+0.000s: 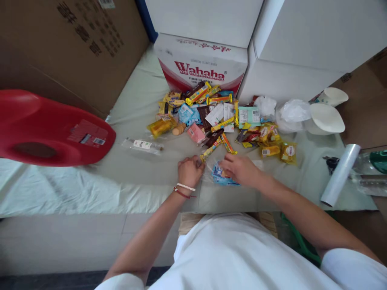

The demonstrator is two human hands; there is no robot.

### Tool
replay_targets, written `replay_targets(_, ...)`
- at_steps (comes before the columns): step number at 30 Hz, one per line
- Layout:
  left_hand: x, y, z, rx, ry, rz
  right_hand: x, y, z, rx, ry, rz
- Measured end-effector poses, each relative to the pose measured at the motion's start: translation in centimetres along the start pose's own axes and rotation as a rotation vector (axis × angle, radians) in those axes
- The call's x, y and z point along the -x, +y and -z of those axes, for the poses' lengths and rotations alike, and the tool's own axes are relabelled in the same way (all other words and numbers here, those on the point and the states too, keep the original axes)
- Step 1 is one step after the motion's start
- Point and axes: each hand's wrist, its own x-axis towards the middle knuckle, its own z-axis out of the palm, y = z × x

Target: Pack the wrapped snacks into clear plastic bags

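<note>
Head camera view: a person in a white shirt works with both hands over a clear plastic bag (207, 174) holding blue packets (225, 180), near the front edge of a cloth-covered surface (145, 193). The left hand (190, 171), bracelets at its wrist, is curled nearly closed at the bag's left side, by the lower end of a yellow-wrapped bar (211, 150); whether it pinches anything cannot be told. The right hand (240, 167) is partly open, its fingers bent over the packets, its grip unclear. Beyond the hands, assorted wrapped snacks (217, 113) lie heaped before a Wahaha water carton (201, 66). A red plastic object (57, 117) lies at left, near a labeled clear packet (143, 145); white bowls (327, 121) and a plastic film roll (341, 175) sit at right.
</note>
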Motion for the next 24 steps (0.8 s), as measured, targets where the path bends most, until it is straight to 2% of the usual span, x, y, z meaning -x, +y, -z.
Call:
replay_targets(3,0.3,-0.6,0.3,0.071,0.088,-0.062,1.6,-2.0,-1.7,0.092,-0.094,0.107)
replay_targets(5,0.8,-1.1,0.8,0.195,0.127,-0.071,2.3,-2.8,-3.1,0.102,-0.112,0.094)
replay_targets(6,1.1,-1.2,1.1,0.298,0.109,-0.052,2.6,-3.1,-3.7,0.096,-0.101,0.065)
replay_targets(8,2.0,-0.8,1.7,0.581,-0.008,0.027,3.1,-3.6,-4.8,0.064,-0.056,0.003)
replay_targets(11,3.4,1.6,1.2,1.004,-0.247,0.108,3.8,-4.2,-5.9,-0.025,0.022,-0.077)
replay_targets(13,4.1,3.6,0.0,1.102,-0.312,0.071,4.5,-4.1,-6.2,-0.129,0.081,-0.087)
replay_targets(15,4.5,5.3,-1.5,0.986,-0.258,-0.046,5.4,-3.6,-6.2,-0.282,0.139,-0.038)
replay_targets(17,4.7,6.2,-2.8,0.737,-0.162,-0.219,6.5,-2.8,-6.0,-0.409,0.257,-0.073)
replay_targets(19,4.9,6.5,-3.5,0.479,-0.107,-0.37,7.6,-1.8,-6.0,-0.379,0.424,-0.28)
replay_targets(21,5.4,6.5,-3.7,0.252,-0.091,-0.419,8.6,-0.9,-5.9,-0.235,0.532,-0.518)
replay_targets(22,5.6,6.6,-3.7,0.147,-0.085,-0.416,9.0,-0.5,-5.8,-0.176,0.532,-0.578)
replay_targets(24,6.0,6.8,-3.5,-0.031,-0.074,-0.401,9.5,-0.2,-5.3,-0.162,0.476,-0.6)
